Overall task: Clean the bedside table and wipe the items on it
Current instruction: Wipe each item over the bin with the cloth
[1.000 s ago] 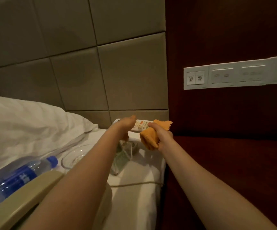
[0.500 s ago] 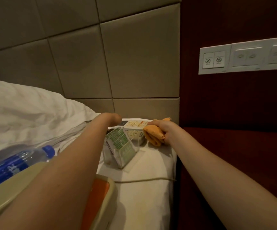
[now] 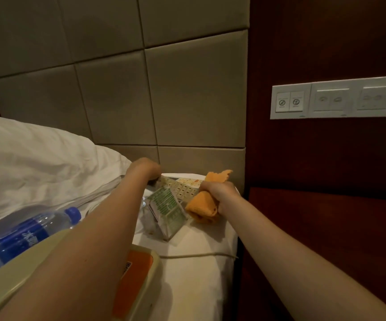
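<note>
My left hand (image 3: 146, 169) curls over the left end of a white remote control (image 3: 185, 186) with yellow buttons, low over the white bed sheet (image 3: 194, 274); its fingers are hidden. My right hand (image 3: 218, 191) grips a bunched orange cloth (image 3: 202, 206) at the remote's right end. A clear stand with a green card (image 3: 169, 208) sits on the sheet just in front of the remote. The dark red-brown bedside surface (image 3: 326, 228) lies to the right of the bed.
A blue-labelled water bottle (image 3: 23, 239) lies at the left, below a white pillow (image 3: 37, 167). A beige phone with an orange panel (image 3: 138, 272) sits under my left forearm. Behind are a padded headboard (image 3: 187, 96) and a switch panel (image 3: 335, 99).
Both hands have come down with the remote, from held up to low over the sheet. The cloth has slid to the remote's right end. The green card stand has come into view.
</note>
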Motion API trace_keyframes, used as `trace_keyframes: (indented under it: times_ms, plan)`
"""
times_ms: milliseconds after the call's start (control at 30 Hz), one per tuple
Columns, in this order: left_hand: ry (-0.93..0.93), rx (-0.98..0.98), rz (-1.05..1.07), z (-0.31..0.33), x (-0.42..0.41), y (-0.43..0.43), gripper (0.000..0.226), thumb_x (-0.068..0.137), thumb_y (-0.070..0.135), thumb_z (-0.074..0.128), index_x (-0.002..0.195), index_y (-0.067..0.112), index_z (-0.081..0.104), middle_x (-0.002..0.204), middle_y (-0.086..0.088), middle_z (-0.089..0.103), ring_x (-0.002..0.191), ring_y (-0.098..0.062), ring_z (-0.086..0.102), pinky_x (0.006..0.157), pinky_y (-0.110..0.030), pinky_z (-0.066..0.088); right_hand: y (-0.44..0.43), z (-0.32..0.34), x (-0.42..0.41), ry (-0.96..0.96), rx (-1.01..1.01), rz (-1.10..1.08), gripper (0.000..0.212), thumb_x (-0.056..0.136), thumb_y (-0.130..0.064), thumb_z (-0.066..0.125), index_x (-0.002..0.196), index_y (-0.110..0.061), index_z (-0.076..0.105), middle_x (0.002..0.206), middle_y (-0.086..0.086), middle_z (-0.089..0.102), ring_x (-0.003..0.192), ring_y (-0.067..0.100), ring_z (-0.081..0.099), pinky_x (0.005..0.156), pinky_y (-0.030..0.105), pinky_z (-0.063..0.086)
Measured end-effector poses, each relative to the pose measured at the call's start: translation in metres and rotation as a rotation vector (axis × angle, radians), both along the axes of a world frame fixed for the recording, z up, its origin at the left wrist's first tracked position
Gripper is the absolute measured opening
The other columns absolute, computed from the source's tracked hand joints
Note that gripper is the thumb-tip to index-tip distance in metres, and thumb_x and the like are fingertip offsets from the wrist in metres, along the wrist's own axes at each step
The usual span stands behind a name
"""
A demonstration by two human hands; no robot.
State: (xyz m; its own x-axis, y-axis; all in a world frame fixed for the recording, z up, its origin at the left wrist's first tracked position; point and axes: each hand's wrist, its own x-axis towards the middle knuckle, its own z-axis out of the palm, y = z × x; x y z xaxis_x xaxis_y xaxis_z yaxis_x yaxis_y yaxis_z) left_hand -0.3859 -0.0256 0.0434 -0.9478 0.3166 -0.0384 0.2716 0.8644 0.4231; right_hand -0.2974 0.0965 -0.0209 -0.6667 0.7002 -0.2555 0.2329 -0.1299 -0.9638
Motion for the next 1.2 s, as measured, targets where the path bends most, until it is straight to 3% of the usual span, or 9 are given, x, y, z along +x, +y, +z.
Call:
trace_keyframes:
  times_ms: [100, 167, 233, 333, 467, 633, 800, 1033, 1200]
  plan:
    - [0.037, 0.212, 0.020, 0.017, 0.004, 0.002, 0.018, 0.092, 0.012, 0.050, 0.090, 0.001, 0.064, 0.095, -0.015, 0.065, 0.086, -0.026, 0.063, 0.083, -0.033, 0.052, -0.004, 0.002, 0.006, 0.072, -0.074, -0.029, 0.067, 0.069, -0.020, 0.077, 0.127, -0.005, 0.047, 0.119, 0.014, 0.060, 0.105, 0.031, 0.059, 0.095, 0.044, 0.049]
    - [-0.004, 0.399, 0.021, 0.029, 0.012, 0.005, 0.013, 0.089, 0.012, 0.054, 0.088, 0.001, 0.060, 0.106, -0.019, 0.065, 0.095, -0.029, 0.065, 0.084, -0.036, 0.054, -0.003, 0.010, 0.013, 0.138, -0.101, -0.065, 0.062, 0.070, -0.019, 0.076, 0.124, -0.005, 0.049, 0.117, 0.014, 0.061, 0.104, 0.031, 0.060, 0.094, 0.044, 0.049]
    - [-0.024, 0.517, -0.002, 0.039, 0.021, 0.009, 0.014, 0.090, 0.013, 0.055, 0.083, 0.001, 0.056, 0.104, -0.018, 0.065, 0.097, -0.030, 0.065, 0.085, -0.038, 0.055, -0.002, 0.021, 0.027, 0.173, -0.122, -0.084, 0.061, 0.070, -0.020, 0.076, 0.123, -0.005, 0.048, 0.116, 0.013, 0.061, 0.104, 0.031, 0.059, 0.094, 0.044, 0.049]
    - [-0.078, 0.700, -0.057, 0.050, 0.046, 0.018, 0.023, 0.091, 0.015, 0.049, 0.107, -0.001, 0.054, 0.088, -0.013, 0.060, 0.095, -0.029, 0.063, 0.087, -0.037, 0.052, 0.001, 0.035, 0.058, 0.213, -0.124, -0.099, 0.058, 0.077, -0.016, 0.073, 0.125, -0.007, 0.042, 0.116, 0.013, 0.055, 0.109, 0.031, 0.056, 0.088, 0.041, 0.049]
    - [-0.274, 0.958, -0.108, 0.054, 0.094, 0.027, 0.025, 0.093, 0.013, 0.044, 0.114, -0.001, 0.049, 0.095, -0.014, 0.056, 0.086, -0.025, 0.060, 0.076, -0.033, 0.052, -0.001, 0.042, 0.109, 0.239, -0.187, -0.135, 0.061, 0.079, -0.013, 0.071, 0.130, -0.004, 0.039, 0.115, 0.015, 0.055, 0.110, 0.032, 0.056, 0.087, 0.044, 0.049]
    - [-0.446, 1.104, -0.195, 0.047, 0.156, 0.029, 0.029, 0.093, 0.012, 0.043, 0.120, 0.001, 0.047, 0.103, -0.015, 0.054, 0.092, -0.025, 0.056, 0.079, -0.032, 0.049, -0.001, 0.048, 0.169, 0.165, -0.202, -0.148, 0.065, 0.074, -0.017, 0.074, 0.131, -0.005, 0.044, 0.115, 0.015, 0.060, 0.098, 0.029, 0.060, 0.074, 0.040, 0.052]
    - [-0.456, 0.981, -0.421, 0.032, 0.196, 0.015, 0.037, 0.096, 0.013, 0.042, 0.132, 0.003, 0.043, 0.113, -0.012, 0.056, 0.103, -0.023, 0.056, 0.093, -0.036, 0.045, -0.009, 0.068, 0.243, 0.082, -0.116, -0.155, 0.047, 0.081, -0.017, 0.069, 0.119, -0.003, 0.047, 0.098, 0.011, 0.058, 0.088, 0.024, 0.058, 0.087, 0.040, 0.050]
    - [-0.748, 1.215, -0.477, -0.004, 0.281, 0.009, 0.047, 0.103, 0.032, 0.024, 0.144, 0.009, 0.029, 0.141, -0.020, 0.044, 0.128, -0.036, 0.044, 0.106, -0.051, 0.035, -0.036, 0.068, 0.318, 0.078, -0.158, -0.106, 0.027, 0.086, -0.018, 0.064, 0.106, -0.009, 0.049, 0.082, 0.009, 0.056, 0.070, 0.019, 0.054, 0.056, 0.031, 0.046]
    - [-1.034, 1.377, -0.425, -0.041, 0.336, -0.007, 0.051, 0.102, 0.039, 0.022, 0.143, 0.010, 0.034, 0.103, -0.014, 0.061, 0.091, -0.027, 0.061, 0.080, -0.041, 0.049, -0.051, 0.028, 0.362, -0.016, -0.101, -0.032, 0.053, 0.078, -0.019, 0.072, 0.124, -0.003, 0.052, 0.105, 0.013, 0.066, 0.083, 0.023, 0.064, 0.063, 0.031, 0.052]
